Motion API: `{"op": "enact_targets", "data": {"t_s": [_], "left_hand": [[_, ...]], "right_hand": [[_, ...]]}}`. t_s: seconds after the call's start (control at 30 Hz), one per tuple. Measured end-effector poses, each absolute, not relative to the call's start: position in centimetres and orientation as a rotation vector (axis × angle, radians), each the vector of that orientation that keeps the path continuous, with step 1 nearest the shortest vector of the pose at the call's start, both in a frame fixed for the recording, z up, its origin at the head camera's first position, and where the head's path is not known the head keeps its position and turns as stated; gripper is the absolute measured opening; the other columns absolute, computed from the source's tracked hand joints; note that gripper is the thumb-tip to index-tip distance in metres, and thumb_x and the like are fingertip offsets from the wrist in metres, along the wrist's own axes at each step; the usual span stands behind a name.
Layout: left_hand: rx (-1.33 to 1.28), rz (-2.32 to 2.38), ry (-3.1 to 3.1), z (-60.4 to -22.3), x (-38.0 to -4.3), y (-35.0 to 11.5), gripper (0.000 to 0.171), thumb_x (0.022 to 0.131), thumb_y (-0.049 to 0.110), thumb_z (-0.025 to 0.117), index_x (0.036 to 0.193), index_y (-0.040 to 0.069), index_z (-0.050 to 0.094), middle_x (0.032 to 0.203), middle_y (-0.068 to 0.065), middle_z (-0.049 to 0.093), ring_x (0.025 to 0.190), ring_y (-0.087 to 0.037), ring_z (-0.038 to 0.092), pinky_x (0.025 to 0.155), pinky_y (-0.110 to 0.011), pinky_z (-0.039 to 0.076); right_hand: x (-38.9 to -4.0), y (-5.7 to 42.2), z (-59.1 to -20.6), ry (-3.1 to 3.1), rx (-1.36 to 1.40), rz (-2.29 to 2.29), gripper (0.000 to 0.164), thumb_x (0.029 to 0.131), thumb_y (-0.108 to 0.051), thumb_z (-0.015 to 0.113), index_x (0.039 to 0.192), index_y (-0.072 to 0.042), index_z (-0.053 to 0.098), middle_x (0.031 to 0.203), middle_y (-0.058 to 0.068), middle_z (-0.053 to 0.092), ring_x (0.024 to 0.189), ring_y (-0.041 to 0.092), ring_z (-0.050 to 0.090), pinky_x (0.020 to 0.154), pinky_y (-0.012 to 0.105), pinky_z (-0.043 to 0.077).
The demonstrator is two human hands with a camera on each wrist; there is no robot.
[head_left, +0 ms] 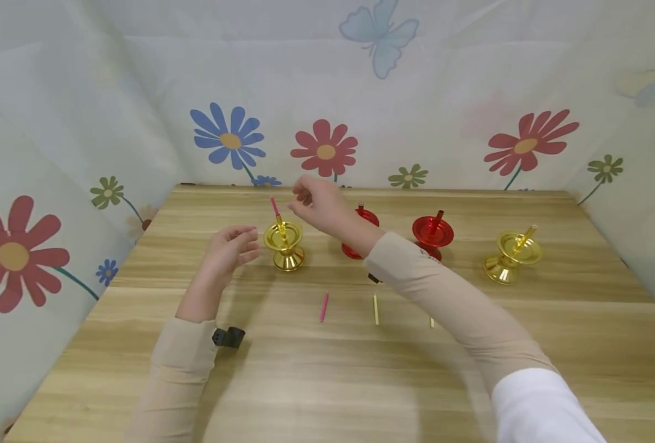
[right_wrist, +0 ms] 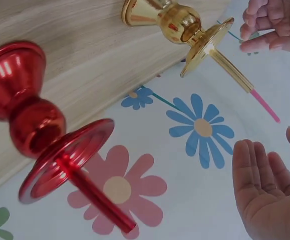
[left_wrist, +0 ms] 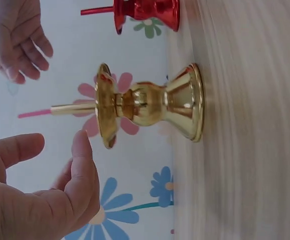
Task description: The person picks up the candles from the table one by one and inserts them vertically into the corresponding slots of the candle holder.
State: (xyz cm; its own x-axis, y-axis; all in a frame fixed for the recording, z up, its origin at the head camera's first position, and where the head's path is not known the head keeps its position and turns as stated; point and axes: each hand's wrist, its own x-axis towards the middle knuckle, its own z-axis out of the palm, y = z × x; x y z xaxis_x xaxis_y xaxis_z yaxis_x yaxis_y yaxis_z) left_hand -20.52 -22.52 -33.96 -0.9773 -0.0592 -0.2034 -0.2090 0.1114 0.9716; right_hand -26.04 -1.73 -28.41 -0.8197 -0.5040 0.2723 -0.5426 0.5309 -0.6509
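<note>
A pink candle (head_left: 274, 206) stands in the thin upright tube of a gold candle holder (head_left: 288, 259) at the left of the row. My left hand (head_left: 229, 252) is just left of that holder, fingers loosely bent and apart from it. On its other side, a little higher, my right hand (head_left: 321, 203) holds nothing, its fingers relaxed. Both wrist views show a gap between each hand and the candle (left_wrist: 34, 114). In the right wrist view the gold holder (right_wrist: 180, 24) stands beyond a red candle holder (right_wrist: 37, 125).
Two red holders, one partly behind my right arm (head_left: 367, 216) and one further right (head_left: 433, 231), and a second gold holder (head_left: 518, 248) continue the row. A pink candle (head_left: 324, 307) and yellow candles (head_left: 376, 309) lie in front. A flowered cloth (head_left: 432, 92) hangs behind the table.
</note>
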Motion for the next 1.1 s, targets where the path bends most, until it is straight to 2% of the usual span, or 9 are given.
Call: {"op": "enact_targets", "data": {"t_s": [0.17, 0.2, 0.37, 0.47, 0.63, 0.8, 1.1], "left_hand": [[-0.184, 1.932, 2.304, -33.1, -20.4, -21.1, 0.048, 0.1, 0.022, 0.048, 0.138, -0.005, 0.038, 0.135, -0.019, 0.042, 0.115, -0.029, 0.049, 0.088, -0.023, 0.052], [-0.166, 1.924, 2.31, -32.9, -20.4, -20.8, 0.048, 0.099, 0.022, 0.048, 0.137, -0.006, 0.039, 0.132, -0.017, 0.044, 0.115, -0.03, 0.048, 0.088, -0.023, 0.052], [-0.071, 1.891, 2.339, -32.1, -20.4, -19.2, 0.046, 0.099, 0.021, 0.05, 0.133, -0.008, 0.042, 0.113, -0.006, 0.05, 0.099, -0.018, 0.053, 0.087, -0.025, 0.053], [-0.037, 1.876, 2.355, -31.9, -20.4, -18.5, 0.044, 0.099, 0.019, 0.05, 0.132, -0.008, 0.043, 0.109, -0.004, 0.05, 0.093, -0.015, 0.054, 0.086, -0.026, 0.054], [-0.033, 1.864, 2.36, -31.9, -20.6, -17.2, 0.04, 0.099, 0.016, 0.049, 0.131, -0.008, 0.044, 0.111, -0.009, 0.05, 0.092, -0.019, 0.053, 0.086, -0.03, 0.055], [-0.007, 1.79, 2.385, -31.6, -21.1, -15.6, 0.04, 0.098, 0.018, 0.051, 0.13, -0.005, 0.047, 0.117, -0.015, 0.051, 0.094, -0.02, 0.053, 0.088, -0.036, 0.054], [-0.013, 1.754, 2.385, -31.8, -22.3, -13.3, 0.04, 0.098, 0.022, 0.053, 0.13, -0.002, 0.048, 0.126, -0.018, 0.051, 0.106, -0.031, 0.055, 0.092, -0.039, 0.052]], "right_hand": [[-25.6, 0.4, -28.2, -2.741, 0.859, 1.151, 0.026, 0.091, -0.018, 0.064, 0.111, -0.003, 0.057, 0.107, 0.01, 0.065, 0.098, 0.021, 0.062, 0.088, 0.031, 0.052], [-25.5, 0.8, -28.2, -2.745, 0.847, 1.152, 0.027, 0.091, -0.018, 0.064, 0.112, -0.002, 0.057, 0.107, 0.011, 0.065, 0.098, 0.022, 0.062, 0.089, 0.031, 0.052], [-24.8, 2.4, -27.9, -2.722, 0.821, 1.146, 0.03, 0.09, -0.015, 0.063, 0.113, 0.001, 0.055, 0.105, 0.015, 0.064, 0.095, 0.025, 0.063, 0.087, 0.033, 0.052], [-24.2, 3.3, -27.8, -2.729, 0.81, 1.126, 0.03, 0.09, -0.015, 0.063, 0.113, 0.002, 0.054, 0.103, 0.016, 0.063, 0.094, 0.026, 0.062, 0.087, 0.035, 0.052], [-23.3, 4.9, -27.6, -2.796, 0.778, 1.068, 0.034, 0.09, -0.017, 0.062, 0.116, 0.001, 0.052, 0.105, 0.016, 0.063, 0.095, 0.027, 0.061, 0.086, 0.036, 0.053], [-22.4, 6.7, -27.8, -2.882, 0.672, 0.968, 0.038, 0.09, -0.02, 0.064, 0.119, 0.0, 0.052, 0.105, 0.015, 0.063, 0.096, 0.027, 0.06, 0.08, 0.035, 0.055], [-20.7, 9.4, -28.6, -2.931, 0.562, 0.968, 0.037, 0.088, -0.022, 0.065, 0.117, -0.002, 0.054, 0.102, 0.013, 0.064, 0.088, 0.025, 0.062, 0.073, 0.034, 0.055]]}}
